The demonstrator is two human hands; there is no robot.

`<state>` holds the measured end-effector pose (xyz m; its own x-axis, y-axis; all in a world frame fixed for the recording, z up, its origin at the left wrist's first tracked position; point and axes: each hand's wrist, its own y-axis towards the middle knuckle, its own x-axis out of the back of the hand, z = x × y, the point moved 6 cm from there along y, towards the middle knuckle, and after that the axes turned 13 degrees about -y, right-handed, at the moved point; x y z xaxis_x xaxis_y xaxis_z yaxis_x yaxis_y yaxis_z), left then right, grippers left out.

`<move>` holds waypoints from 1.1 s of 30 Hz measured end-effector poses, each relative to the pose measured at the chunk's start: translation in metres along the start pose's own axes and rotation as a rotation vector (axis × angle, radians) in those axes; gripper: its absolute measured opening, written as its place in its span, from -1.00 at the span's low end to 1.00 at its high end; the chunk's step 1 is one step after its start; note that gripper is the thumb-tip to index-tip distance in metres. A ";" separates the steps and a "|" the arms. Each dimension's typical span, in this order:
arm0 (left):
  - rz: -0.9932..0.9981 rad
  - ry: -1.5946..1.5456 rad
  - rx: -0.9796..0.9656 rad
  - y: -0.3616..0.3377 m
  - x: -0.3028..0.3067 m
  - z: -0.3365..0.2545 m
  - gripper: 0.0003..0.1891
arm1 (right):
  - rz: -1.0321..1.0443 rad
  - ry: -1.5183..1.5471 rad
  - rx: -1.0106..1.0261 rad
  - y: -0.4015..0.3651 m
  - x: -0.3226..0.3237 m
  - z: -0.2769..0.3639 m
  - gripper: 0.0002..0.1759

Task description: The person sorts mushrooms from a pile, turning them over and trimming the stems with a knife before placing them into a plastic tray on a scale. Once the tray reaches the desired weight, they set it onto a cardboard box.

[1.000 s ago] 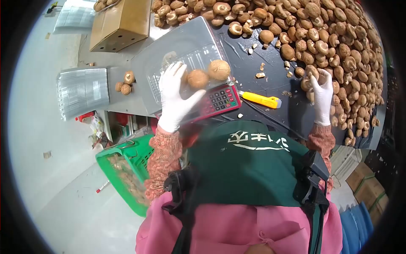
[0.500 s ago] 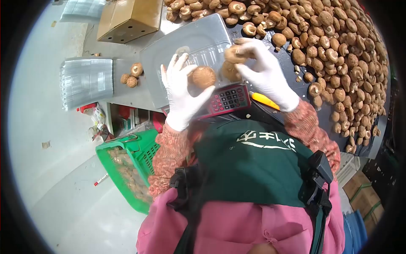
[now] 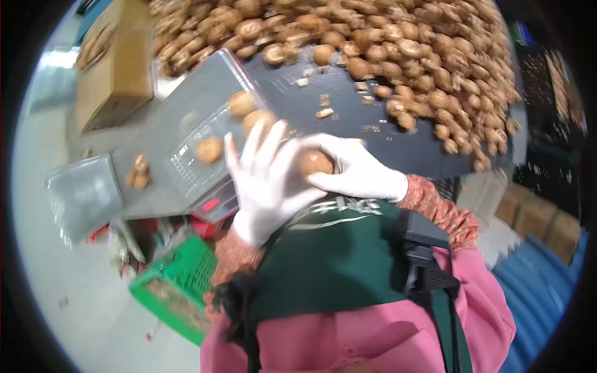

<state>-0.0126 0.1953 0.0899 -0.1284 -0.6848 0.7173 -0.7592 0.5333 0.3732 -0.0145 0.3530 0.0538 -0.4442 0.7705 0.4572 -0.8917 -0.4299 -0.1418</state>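
Observation:
My right hand (image 3: 360, 173), in a white glove, is closed around a brown mushroom (image 3: 315, 163) in front of the apron. Beside it my left hand (image 3: 264, 177), gloved as well, is raised with its fingers spread and its palm close to that mushroom. Past the left fingertips is a clear plastic tray (image 3: 180, 165) on a scale (image 3: 217, 200) with a lit red display. In the tray lie a mushroom (image 3: 209, 150) on the near side and two more, one (image 3: 241, 104) farther back and one (image 3: 257, 120) partly behind my left fingers.
A large heap of mushrooms (image 3: 429, 68) covers the back and right of the dark table (image 3: 289, 93), with stem scraps in front. At left are a cardboard box (image 3: 118, 68), a stack of clear trays (image 3: 87, 193) and several loose mushrooms (image 3: 138, 179). A green basket (image 3: 165, 273) stands below.
The view has turned and shifted. My right hand has left the tray and come towards the apron, now with a mushroom in it. Two mushrooms sit at the tray's far side.

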 end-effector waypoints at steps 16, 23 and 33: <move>0.259 -0.255 -0.012 0.047 -0.053 -0.020 -0.52 | -0.710 -1.175 -0.266 -0.097 0.094 -0.130 -0.57; 0.239 -0.303 0.021 0.054 -0.070 -0.019 -0.52 | -0.718 -0.370 -0.376 -0.085 0.106 -0.154 -0.71; 0.233 -0.610 0.154 0.070 -0.137 -0.039 -0.29 | -0.386 0.607 -0.385 -0.098 0.056 -0.117 -0.47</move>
<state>-0.0237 0.3458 0.0407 -0.6038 -0.7421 0.2909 -0.7441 0.6557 0.1283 0.0376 0.4928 -0.0094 0.0289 0.9996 -0.0039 -0.9100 0.0247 -0.4138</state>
